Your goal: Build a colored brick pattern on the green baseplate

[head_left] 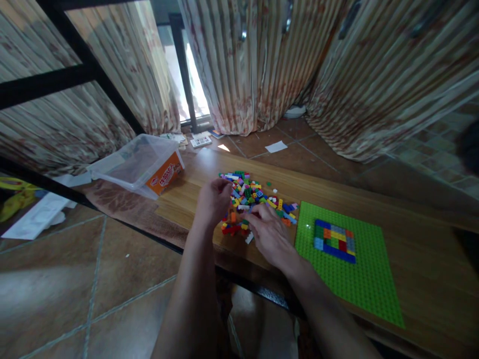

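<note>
A loose heap of many-coloured toy building bricks point(245, 192) lies on the wooden board. At its left edge is my left hand point(214, 200), its fingers curled in; whatever they hold, if anything, is hidden. My right hand point(266, 233) reaches over the near side of the heap, fingers stretched out and a little apart, fingertips among the bricks. A green studded baseplate point(359, 294) lies flat to the right of the heap. On it sits a rectangular block of bricks point(334, 240), with blue along its edges and mixed colours inside.
A clear plastic box point(138, 157) with an orange label stands at the left end of the wooden board point(422, 249). Patterned curtains point(258, 65) hang behind. Papers point(276, 146) lie on the tiled floor, and a black metal frame point(90, 70) crosses the upper left.
</note>
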Action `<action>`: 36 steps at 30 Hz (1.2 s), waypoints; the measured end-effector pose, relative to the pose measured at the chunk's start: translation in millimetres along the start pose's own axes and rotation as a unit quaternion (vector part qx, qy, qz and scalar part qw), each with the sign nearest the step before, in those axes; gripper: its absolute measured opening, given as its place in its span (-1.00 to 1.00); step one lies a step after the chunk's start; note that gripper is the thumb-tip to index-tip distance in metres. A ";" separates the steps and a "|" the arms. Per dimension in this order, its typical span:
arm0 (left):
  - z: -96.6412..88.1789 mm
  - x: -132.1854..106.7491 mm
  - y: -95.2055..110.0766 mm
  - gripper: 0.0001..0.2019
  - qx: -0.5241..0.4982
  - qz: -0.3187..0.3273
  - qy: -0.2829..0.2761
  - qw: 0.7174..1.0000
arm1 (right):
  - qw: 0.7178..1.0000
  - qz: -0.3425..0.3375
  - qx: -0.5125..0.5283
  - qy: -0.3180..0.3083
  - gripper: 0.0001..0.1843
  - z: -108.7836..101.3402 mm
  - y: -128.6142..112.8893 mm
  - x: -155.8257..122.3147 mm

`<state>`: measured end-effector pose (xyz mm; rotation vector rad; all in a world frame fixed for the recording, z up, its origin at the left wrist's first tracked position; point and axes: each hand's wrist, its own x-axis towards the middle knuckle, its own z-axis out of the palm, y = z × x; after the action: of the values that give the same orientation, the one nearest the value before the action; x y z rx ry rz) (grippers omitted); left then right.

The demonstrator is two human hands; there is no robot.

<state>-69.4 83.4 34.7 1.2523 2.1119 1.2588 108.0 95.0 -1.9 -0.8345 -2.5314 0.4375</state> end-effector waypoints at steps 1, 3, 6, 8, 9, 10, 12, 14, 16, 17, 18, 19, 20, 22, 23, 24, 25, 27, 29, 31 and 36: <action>0.0 -0.4 0.7 -0.71 0.005 -0.001 -0.001 1.000 | 1.000 0.002 -0.001 -0.002 -0.64 0.1 0.3 1.4; 0.1 -1.2 1.8 -0.71 0.018 -0.002 -0.002 1.000 | 1.000 0.009 0.004 -0.004 -0.69 0.4 1.8 3.0; 0.1 -1.9 2.8 -0.72 0.022 -0.002 -0.006 1.000 | 0.999 0.026 0.043 0.012 -0.75 -0.1 5.2 2.8; -0.1 -2.4 4.3 -0.74 0.004 -0.004 -0.012 1.000 | 0.993 0.045 0.099 0.041 -0.78 -2.0 7.0 1.7; -0.1 -3.0 5.8 -0.75 -0.014 -0.005 -0.023 1.000 | 0.987 0.055 0.137 0.060 -0.78 -3.7 7.5 1.0; -0.1 -4.1 8.0 -0.77 -0.039 -0.008 -0.044 0.998 | 0.979 0.066 0.178 0.079 -0.79 -5.8 7.7 0.2; 0.5 -7.7 14.3 -0.78 -0.103 -0.021 -0.119 0.987 | 0.954 0.087 0.262 0.113 -0.81 -11.2 7.7 -1.9; 2.5 -13.0 21.6 -0.77 -0.167 -0.040 -0.224 0.959 | 0.928 0.102 0.330 0.138 -0.81 -17.1 7.5 -4.6; 6.2 -18.4 28.1 -0.75 -0.225 -0.056 -0.309 0.922 | 0.912 0.108 0.364 0.157 -0.81 -22.3 8.1 -8.2; 8.6 -20.6 30.7 -0.73 -0.253 -0.063 -0.336 0.905 | 0.908 0.108 0.369 0.165 -0.81 -24.3 8.8 -10.3; 11.3 -22.4 32.8 -0.70 -0.279 -0.070 -0.354 0.890 | 0.907 0.108 0.368 0.172 -0.81 -26.1 9.9 -12.6; 14.0 -23.8 34.5 -0.67 -0.299 -0.079 -0.365 0.878 | 0.908 0.108 0.363 0.179 -0.81 -27.5 11.3 -14.9; 16.7 -24.8 36.1 -0.64 -0.314 -0.089 -0.370 0.870 | 0.909 0.108 0.357 0.187 -0.81 -28.8 13.0 -17.3; 21.4 -26.1 39.4 -0.58 -0.323 -0.112 -0.373 0.862 | 0.913 0.104 0.343 0.196 -0.80 -31.4 16.5 -22.0; 23.5 -26.7 41.4 -0.56 -0.321 -0.123 -0.375 0.861 | 0.916 0.099 0.334 0.199 -0.80 -32.9 18.2 -24.3; 25.6 -27.5 43.6 -0.55 -0.317 -0.132 -0.375 0.861 | 0.920 0.093 0.324 0.200 -0.80 -34.8 19.7 -26.6; 27.8 -28.6 46.0 -0.56 -0.312 -0.140 -0.373 0.863 | 0.925 0.088 0.311 0.201 -0.81 -36.9 21.0 -28.8; 33.2 -31.7 51.3 -0.59 -0.304 -0.145 -0.369 0.866 | 0.934 0.086 0.282 0.200 -0.83 -41.9 22.8 -33.2; 40.7 -36.1 56.5 -0.64 -0.305 -0.140 -0.365 0.869 | 0.940 0.096 0.259 0.198 -0.83 -47.8 24.2 -37.7; 50.4 -41.4 61.1 -0.68 -0.318 -0.127 -0.360 0.868 | 0.944 0.110 0.240 0.197 -0.84 -54.2 26.6 -42.6; 80.7 -52.9 66.9 -0.79 -0.315 -0.113 -0.347 0.876 | 0.948 0.156 0.201 0.191 -0.86 -74.5 47.7 -61.9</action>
<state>47.4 93.1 42.6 0.9234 1.1550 1.0423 212.7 104.9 22.9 -1.0405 -1.8738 0.7791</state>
